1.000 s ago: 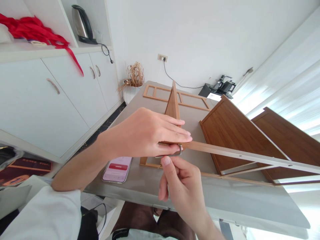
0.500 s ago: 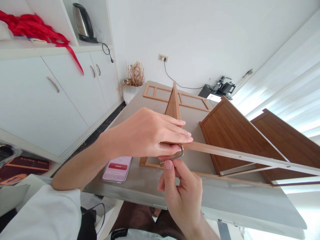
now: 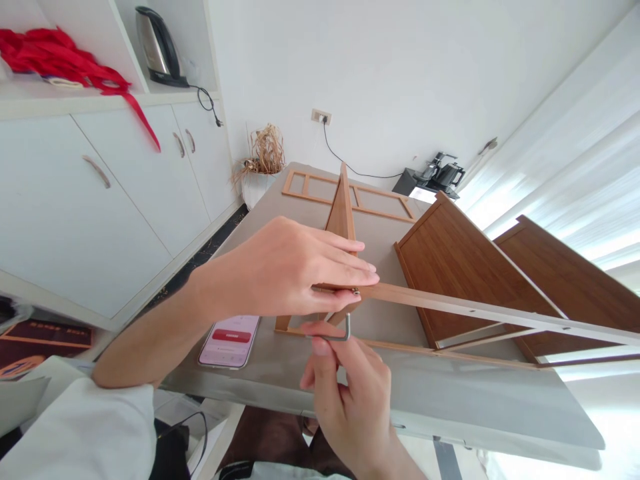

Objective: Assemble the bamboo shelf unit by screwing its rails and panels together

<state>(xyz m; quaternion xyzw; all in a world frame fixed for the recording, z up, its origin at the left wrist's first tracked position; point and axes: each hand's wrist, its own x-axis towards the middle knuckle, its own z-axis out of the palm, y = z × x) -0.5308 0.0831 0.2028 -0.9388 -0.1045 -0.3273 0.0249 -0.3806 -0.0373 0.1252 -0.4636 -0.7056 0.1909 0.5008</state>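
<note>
My left hand [image 3: 300, 267] clasps the corner where an upright wooden panel [image 3: 343, 200] meets a long wooden rail [image 3: 450, 302]. Its fingers lie across the joint, and the thumb side sits just under it. A small metal bolt head [image 3: 356, 291] shows at the fingertips. Below the joint, my right hand [image 3: 353, 393] pinches an L-shaped hex key [image 3: 348, 328] between thumb and index finger. The key's short arm points up, a little apart from the bolt. Part of its long arm is hidden by the fingers.
A phone [image 3: 230, 343] lies on the grey table [image 3: 500, 393] left of the right hand. Two brown panels [image 3: 475, 267] stand tilted at the right. A slatted wooden frame [image 3: 383, 203] lies at the back. A dried plant [image 3: 267, 150] stands beyond the far left edge.
The hex key has come off the bolt, moving down and slightly left with my right hand; its short arm now points up. My left hand stays on the joint. The view has shifted slightly.
</note>
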